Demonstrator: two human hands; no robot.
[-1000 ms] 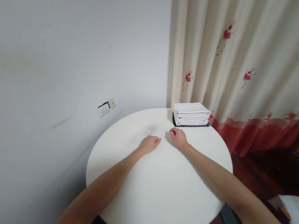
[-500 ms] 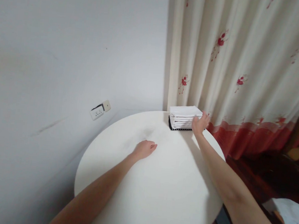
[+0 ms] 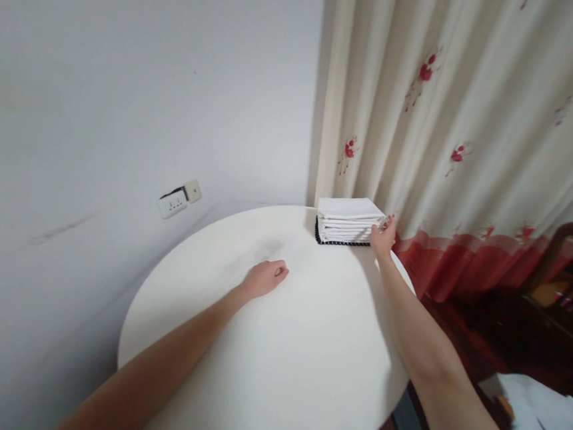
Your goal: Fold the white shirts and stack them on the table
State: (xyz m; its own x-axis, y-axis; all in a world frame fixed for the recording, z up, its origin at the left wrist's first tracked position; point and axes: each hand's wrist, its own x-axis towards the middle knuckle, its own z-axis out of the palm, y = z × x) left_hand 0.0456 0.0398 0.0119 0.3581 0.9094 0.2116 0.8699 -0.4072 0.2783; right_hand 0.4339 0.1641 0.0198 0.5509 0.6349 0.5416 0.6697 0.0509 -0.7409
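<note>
A neat stack of folded white cloths [image 3: 351,210] sits at the far side of the round white table [image 3: 303,364], in a low black beaded-edge tray [image 3: 341,244]. My right hand [image 3: 383,237] is at the stack's right front corner, thumb on its front and fingers bent round the side. Its grip closes on the cloths; whether it also holds the tray's edge is hidden. My left hand [image 3: 265,277] rests on the tabletop, curled into a loose fist, left of the stack and apart from it. Nothing shows in it.
A wall with a socket [image 3: 172,203] stands at the left. Behind the table hangs a cream curtain [image 3: 425,120] with red flowers and a red hem. On the right are a dark wooden chair [image 3: 569,280] and white papers or cloth [image 3: 540,411] lower down.
My right hand's fingers have closed in round the stack's right corner. The view has shifted slightly, so everything appears a little further left. My left hand stays curled on the table.
</note>
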